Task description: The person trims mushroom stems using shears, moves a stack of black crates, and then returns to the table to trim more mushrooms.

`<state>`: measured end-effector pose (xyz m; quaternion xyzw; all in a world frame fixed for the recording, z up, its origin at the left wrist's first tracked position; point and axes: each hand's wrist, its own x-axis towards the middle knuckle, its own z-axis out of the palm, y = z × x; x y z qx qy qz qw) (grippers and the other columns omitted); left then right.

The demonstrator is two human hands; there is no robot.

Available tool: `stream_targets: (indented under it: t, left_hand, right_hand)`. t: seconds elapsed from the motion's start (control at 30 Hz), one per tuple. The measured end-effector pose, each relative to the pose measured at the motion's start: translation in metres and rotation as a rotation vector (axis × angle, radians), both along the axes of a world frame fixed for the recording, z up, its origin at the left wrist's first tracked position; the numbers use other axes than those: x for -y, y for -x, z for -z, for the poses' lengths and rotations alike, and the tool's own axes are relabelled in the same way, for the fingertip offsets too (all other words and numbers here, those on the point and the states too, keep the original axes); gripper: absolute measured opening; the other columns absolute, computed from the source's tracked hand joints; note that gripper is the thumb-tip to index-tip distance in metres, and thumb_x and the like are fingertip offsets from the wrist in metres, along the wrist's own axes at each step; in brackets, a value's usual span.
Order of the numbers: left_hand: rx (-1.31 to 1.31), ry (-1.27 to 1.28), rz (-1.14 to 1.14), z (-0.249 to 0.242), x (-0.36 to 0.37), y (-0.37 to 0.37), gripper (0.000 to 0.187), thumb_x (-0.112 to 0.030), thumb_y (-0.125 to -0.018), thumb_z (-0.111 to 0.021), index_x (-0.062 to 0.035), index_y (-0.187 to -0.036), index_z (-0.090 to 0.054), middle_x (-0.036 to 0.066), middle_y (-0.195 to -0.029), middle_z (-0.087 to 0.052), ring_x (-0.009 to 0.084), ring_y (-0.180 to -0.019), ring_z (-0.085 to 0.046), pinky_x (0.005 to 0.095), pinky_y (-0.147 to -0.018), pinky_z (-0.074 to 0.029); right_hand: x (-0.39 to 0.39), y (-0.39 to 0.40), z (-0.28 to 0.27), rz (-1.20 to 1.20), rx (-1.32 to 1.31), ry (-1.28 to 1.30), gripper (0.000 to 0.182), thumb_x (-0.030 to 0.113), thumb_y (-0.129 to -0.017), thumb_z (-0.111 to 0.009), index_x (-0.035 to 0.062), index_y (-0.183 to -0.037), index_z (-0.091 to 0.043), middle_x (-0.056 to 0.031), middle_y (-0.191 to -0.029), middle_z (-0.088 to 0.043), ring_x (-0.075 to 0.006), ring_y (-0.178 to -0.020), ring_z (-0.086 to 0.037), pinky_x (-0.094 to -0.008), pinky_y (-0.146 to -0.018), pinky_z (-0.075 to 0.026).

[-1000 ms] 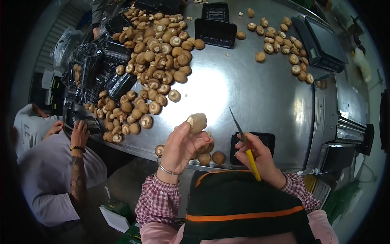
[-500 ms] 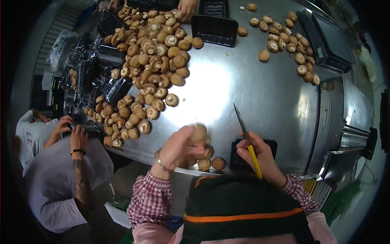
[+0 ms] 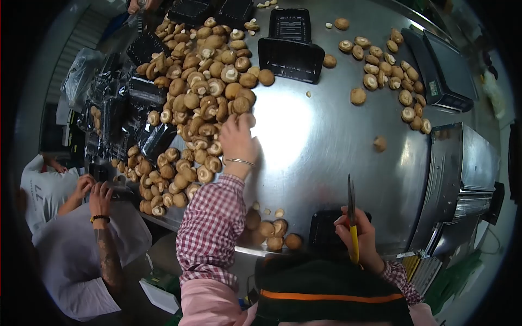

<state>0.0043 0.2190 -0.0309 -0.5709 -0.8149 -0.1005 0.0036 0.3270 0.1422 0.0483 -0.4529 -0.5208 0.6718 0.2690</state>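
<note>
My left hand (image 3: pixel 238 142), with a bracelet at the wrist, reaches over the right edge of a large heap of brown mushrooms (image 3: pixel 209 111). Its fingers are apart and bent down onto the heap; the fingertips are partly hidden. My right hand (image 3: pixel 363 239) is closed around the yellow handle of a knife (image 3: pixel 352 217), its blade pointing away from me. Beneath that hand is a black plastic tray (image 3: pixel 322 228), partly covered. Between my arms, a few mushrooms (image 3: pixel 276 228) and cut stem pieces (image 3: pixel 267 211) lie near the table edge. One blurred mushroom (image 3: pixel 379 143) is at the right.
Two black trays (image 3: pixel 291 61) stand at the back of the metal table (image 3: pixel 321 163). More mushrooms (image 3: pixel 386 68) lie at the back right beside a black scale-like device (image 3: pixel 443 70). Wrapped black packs (image 3: pixel 117 106) are at the left, where co-workers' hands (image 3: pixel 98 193) work.
My left hand has moved from near me to the heap, without the mushroom it held. A blurred mushroom now appears at the right. The knife has turned more upright, and the far hand has left the heap.
</note>
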Motion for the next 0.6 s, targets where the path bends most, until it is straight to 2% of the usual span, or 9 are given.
stream_targets:
  t: [0.1, 0.17, 0.2, 0.27, 0.4, 0.47, 0.5, 0.53, 0.6]
  left_hand:
    - [0.010, 0.065, -0.046, 0.019, 0.004, 0.025, 0.059, -0.016, -0.069, -0.070, -0.0037, -0.122, -0.046, 0.019, -0.120, -0.047, 0.0354, -0.109, -0.044, 0.0429, -0.094, -0.037]
    - [0.615, -0.170, -0.002, 0.016, 0.018, 0.031, 0.060, -0.013, -0.072, -0.071, -0.0041, -0.125, -0.045, 0.016, -0.122, -0.049, 0.0305, -0.112, -0.047, 0.0393, -0.092, -0.042]
    - [1.198, -0.311, -0.117, -0.007, 0.026, 0.018, 0.062, -0.005, -0.075, -0.070, -0.0020, -0.129, -0.041, 0.015, -0.127, -0.048, 0.0254, -0.116, -0.049, 0.0343, -0.093, -0.045]
    - [1.559, -0.354, -0.105, -0.060, 0.053, -0.001, 0.064, 0.005, -0.075, -0.066, 0.0003, -0.133, -0.038, 0.016, -0.134, -0.043, 0.0231, -0.121, -0.046, 0.0325, -0.098, -0.043]
    - [1.790, -0.422, -0.057, -0.103, 0.100, -0.035, 0.066, 0.007, -0.075, -0.064, 0.0021, -0.134, -0.036, 0.018, -0.136, -0.041, 0.0246, -0.123, -0.045, 0.0348, -0.102, -0.040]
    - [1.783, -0.460, 0.028, -0.113, 0.116, -0.048, 0.066, 0.009, -0.074, -0.063, 0.0017, -0.134, -0.036, 0.018, -0.136, -0.041, 0.0251, -0.124, -0.044, 0.0363, -0.102, -0.040]
    - [1.786, -0.458, 0.019, -0.117, 0.124, -0.054, 0.065, 0.009, -0.075, -0.063, 0.0019, -0.134, -0.036, 0.018, -0.136, -0.040, 0.0253, -0.123, -0.044, 0.0374, -0.102, -0.040]
    - [1.786, -0.457, 0.016, -0.121, 0.131, -0.061, 0.065, 0.009, -0.075, -0.063, 0.0019, -0.134, -0.036, 0.018, -0.136, -0.040, 0.0253, -0.123, -0.044, 0.0374, -0.102, -0.040]
    - [1.946, -0.461, -0.055, -0.127, 0.144, -0.073, 0.063, 0.008, -0.077, -0.061, 0.0016, -0.134, -0.035, 0.017, -0.137, -0.039, 0.0255, -0.123, -0.044, 0.0378, -0.101, -0.040]
  right_hand:
    - [-0.003, 0.000, 0.000, 0.033, 0.038, 0.067, 0.043, -0.001, -0.085, -0.060, 0.0014, -0.124, -0.044, -0.0032, -0.090, -0.057, -0.0074, -0.082, -0.056, -0.0225, -0.071, -0.047]
    - [-0.007, 0.006, -0.002, 0.010, 0.015, 0.103, 0.044, -0.001, -0.084, -0.060, 0.0018, -0.125, -0.043, -0.0038, -0.091, -0.057, -0.0074, -0.082, -0.056, -0.0223, -0.072, -0.047]
    - [-0.009, 0.009, -0.002, 0.012, 0.008, 0.102, 0.044, -0.001, -0.084, -0.060, 0.0018, -0.125, -0.043, -0.0038, -0.091, -0.057, -0.0074, -0.082, -0.056, -0.0223, -0.072, -0.047]
    - [-0.011, 0.011, -0.002, -0.082, 0.040, -0.075, 0.046, 0.001, -0.084, -0.062, 0.0028, -0.127, -0.042, -0.0043, -0.093, -0.057, -0.0074, -0.082, -0.056, -0.0207, -0.070, -0.046]
    - [-0.007, 0.023, -0.015, -0.128, -0.003, -0.061, 0.051, 0.008, -0.082, -0.068, 0.0031, -0.126, -0.043, -0.0070, -0.097, -0.054, -0.0118, -0.085, -0.054, -0.0239, -0.071, -0.046]
    - [-0.011, 0.031, -0.036, -0.319, 0.117, -0.370, 0.056, 0.016, -0.077, -0.073, 0.0028, -0.124, -0.045, -0.0102, -0.099, -0.050, -0.0173, -0.088, -0.051, -0.0288, -0.074, -0.044]
    - [-0.011, 0.036, -0.045, -0.337, 0.123, -0.382, 0.058, 0.025, -0.076, -0.074, 0.0030, -0.122, -0.047, -0.0122, -0.100, -0.047, -0.0219, -0.088, -0.049, -0.0334, -0.076, -0.042]
    - [-0.009, 0.039, -0.046, -0.338, 0.123, -0.380, 0.058, 0.025, -0.076, -0.074, 0.0030, -0.122, -0.047, -0.0122, -0.100, -0.047, -0.0219, -0.088, -0.049, -0.0334, -0.076, -0.042]
    - [-0.004, 0.042, -0.048, -0.370, 0.255, -0.657, 0.058, 0.029, -0.077, -0.072, 0.0033, -0.122, -0.047, -0.0115, -0.100, -0.049, -0.0226, -0.087, -0.050, -0.0343, -0.076, -0.041]
